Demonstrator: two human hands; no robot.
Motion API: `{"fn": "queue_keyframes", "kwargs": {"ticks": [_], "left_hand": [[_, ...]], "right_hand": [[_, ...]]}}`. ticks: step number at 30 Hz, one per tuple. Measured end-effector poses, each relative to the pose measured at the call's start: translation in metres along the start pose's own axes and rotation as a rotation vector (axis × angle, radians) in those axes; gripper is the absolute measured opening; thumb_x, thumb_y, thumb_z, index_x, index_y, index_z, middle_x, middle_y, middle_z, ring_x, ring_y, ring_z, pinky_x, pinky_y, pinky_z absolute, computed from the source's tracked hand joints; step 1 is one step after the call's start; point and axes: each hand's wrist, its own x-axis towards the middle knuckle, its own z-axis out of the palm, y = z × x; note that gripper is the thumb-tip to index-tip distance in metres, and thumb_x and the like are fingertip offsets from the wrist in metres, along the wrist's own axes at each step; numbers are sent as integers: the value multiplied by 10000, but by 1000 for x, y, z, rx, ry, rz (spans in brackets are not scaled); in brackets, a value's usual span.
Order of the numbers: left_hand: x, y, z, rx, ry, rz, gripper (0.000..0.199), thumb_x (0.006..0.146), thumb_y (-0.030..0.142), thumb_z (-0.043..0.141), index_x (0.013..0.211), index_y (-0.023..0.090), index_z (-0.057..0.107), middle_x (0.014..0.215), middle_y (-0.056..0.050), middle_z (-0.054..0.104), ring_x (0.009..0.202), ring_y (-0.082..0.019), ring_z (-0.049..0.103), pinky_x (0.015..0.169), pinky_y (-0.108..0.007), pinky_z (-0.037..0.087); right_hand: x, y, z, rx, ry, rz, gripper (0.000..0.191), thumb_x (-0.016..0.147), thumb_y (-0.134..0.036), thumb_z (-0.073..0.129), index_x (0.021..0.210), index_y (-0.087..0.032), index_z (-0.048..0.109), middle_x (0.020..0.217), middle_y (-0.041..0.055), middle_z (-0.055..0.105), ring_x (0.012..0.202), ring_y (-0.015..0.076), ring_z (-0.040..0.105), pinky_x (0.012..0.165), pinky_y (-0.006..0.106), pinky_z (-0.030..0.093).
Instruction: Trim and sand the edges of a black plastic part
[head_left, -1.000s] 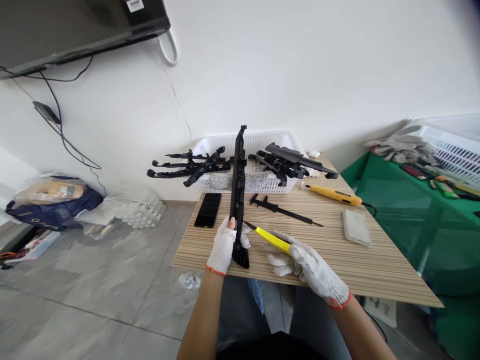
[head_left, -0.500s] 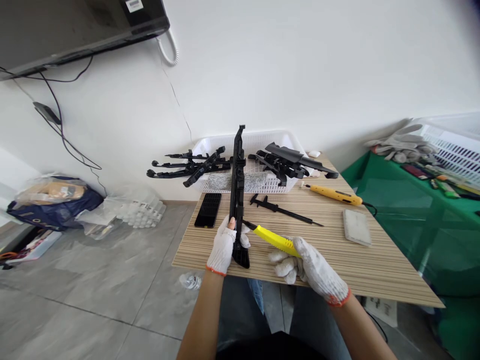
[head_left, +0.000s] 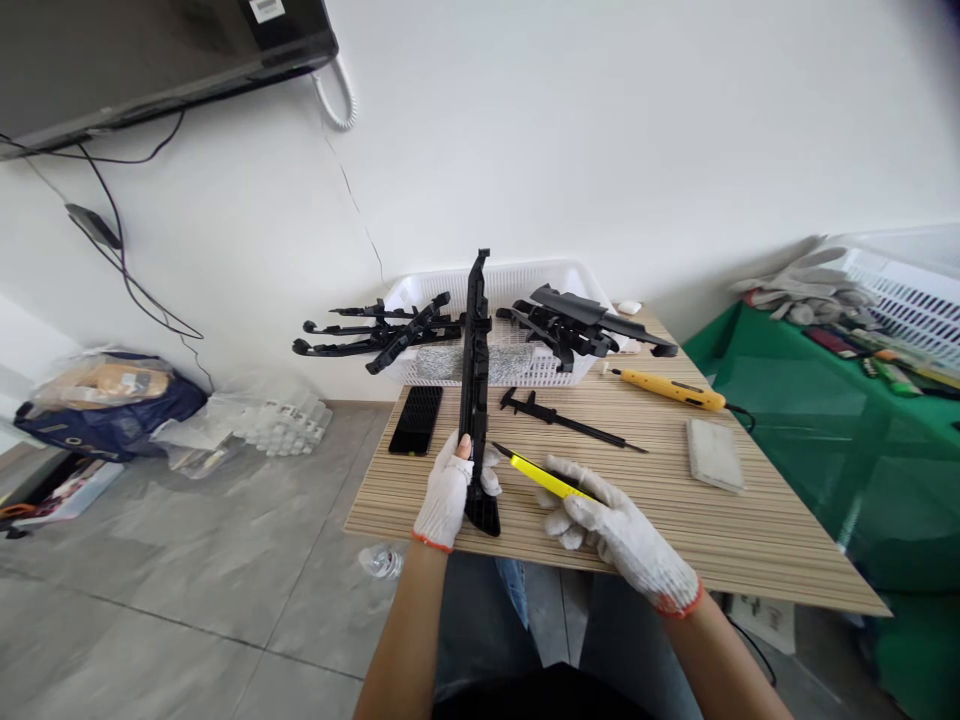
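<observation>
Left hand (head_left: 448,492) is gripping the black part (head_left: 475,380), standing it upright on the table (head_left: 675,520) edge. Right hand (head_left: 600,515) is clasping a yellow knife (head_left: 541,475), blade tip just beside the part.

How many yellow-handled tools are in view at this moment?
2. A yellow utility knife is held in the right hand, its tip near the black plastic part gripped by the left hand. A yellow-handled tool lies on the table by the basket.
</observation>
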Motion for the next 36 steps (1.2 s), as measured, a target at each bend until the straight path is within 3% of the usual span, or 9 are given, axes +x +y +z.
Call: {"fn": "queue_keyframes", "kwargs": {"ticks": [5, 9, 11, 18, 22, 24, 28, 33, 36], "left_hand": [[1, 0, 2, -38, -2, -7, 611, 656, 719, 694, 897, 169, 583, 565, 6, 660, 333, -128, 521, 386, -285, 488], [1, -3, 0, -58, -1, -7, 630, 666, 694, 707, 993, 168, 597, 572, 26, 647, 339, -126, 524, 375, -273, 475], [2, -4, -1, -60, 2, -7, 649, 669, 691, 708, 1035, 166, 600, 570, 32, 642, 345, -132, 534, 374, -273, 474], [0, 1, 2, -44, 13, -15, 660, 641, 704, 714, 999, 159, 609, 580, 15, 662, 341, -129, 534, 384, -268, 460], [-2, 3, 3, -29, 18, -20, 669, 643, 715, 703, 999, 158, 606, 578, 12, 665, 342, -132, 536, 387, -269, 460], [-2, 3, 3, -21, 23, -18, 678, 639, 722, 701, 1003, 157, 605, 548, 23, 647, 337, -134, 531, 380, -265, 452], [-2, 5, 4, 3, 20, -9, 662, 631, 732, 701, 950, 160, 609, 517, 27, 631, 329, -130, 521, 359, -247, 414], [-3, 6, 4, 13, 14, -2, 644, 633, 737, 695, 923, 170, 604, 587, -2, 686, 316, -114, 501, 352, -244, 408], [-3, 6, 4, 10, 10, -5, 640, 627, 738, 700, 911, 173, 601, 582, -2, 686, 315, -118, 504, 348, -244, 408]], "right_hand": [[1, 1, 2, -114, 74, -21, 830, 680, -425, 854, 1412, -256, 502, 887, 24, 712, 663, 133, 600, 661, 281, 516], [4, 5, -1, -289, 156, -125, 619, 660, -415, 851, 1236, -293, 661, 1129, 27, 678, 764, 163, 616, 742, 328, 547], [5, 7, -2, -318, 159, -173, 523, 672, -429, 838, 1158, -288, 704, 1147, 30, 669, 817, 179, 623, 770, 336, 550], [5, 5, 0, -307, 35, -322, 235, 739, -422, 789, 901, -252, 771, 835, 18, 647, 723, 155, 568, 723, 329, 518], [6, 4, 0, -359, 53, -318, 252, 731, -445, 801, 919, -279, 791, 977, 43, 690, 843, 197, 609, 792, 360, 527], [7, 6, -2, -375, 51, -337, 276, 727, -480, 808, 934, -298, 799, 1105, 55, 699, 994, 244, 623, 921, 412, 502], [8, 11, -6, -426, 17, -396, 228, 771, -514, 781, 915, -339, 806, 1236, 46, 685, 1289, 297, 518, 1166, 502, 272], [6, 11, -7, -421, 0, -401, 185, 788, -520, 769, 875, -361, 805, 1343, 19, 627, 1360, 291, 463, 1186, 486, 252], [6, 9, -7, -423, 8, -382, 205, 772, -537, 776, 857, -353, 806, 1307, 30, 652, 1358, 300, 465, 1195, 500, 224]]}}
